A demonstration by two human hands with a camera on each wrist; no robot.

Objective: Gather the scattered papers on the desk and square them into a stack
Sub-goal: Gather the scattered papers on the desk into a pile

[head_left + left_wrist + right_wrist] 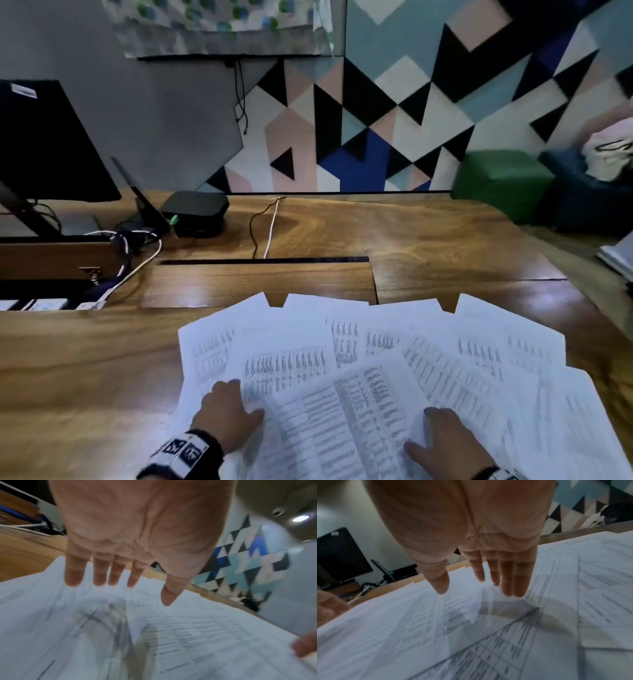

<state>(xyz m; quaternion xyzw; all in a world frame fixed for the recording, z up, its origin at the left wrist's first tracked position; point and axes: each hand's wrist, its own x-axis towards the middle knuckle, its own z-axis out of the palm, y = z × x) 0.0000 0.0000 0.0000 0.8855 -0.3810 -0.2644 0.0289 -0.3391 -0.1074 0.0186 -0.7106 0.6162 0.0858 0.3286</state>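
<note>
Several white printed papers (359, 373) lie fanned and overlapping on the near part of the wooden desk (428, 240). My left hand (229, 411) lies flat, fingers straight, on the left side of the spread. My right hand (445, 435) lies flat on the sheets at the lower right. In the left wrist view the left hand (120, 582) hovers just over or touches the papers (171, 635), palm down, fingers spread. In the right wrist view the right hand (488, 585) is likewise stretched out over the papers (488, 635). Neither hand grips a sheet.
A black monitor (44, 144) stands at the back left, with a small black box (195, 212) and tangled cables (130, 250) beside it. A slot (263, 261) crosses the desk's middle. A green stool (503, 181) and a dark one stand beyond the right edge.
</note>
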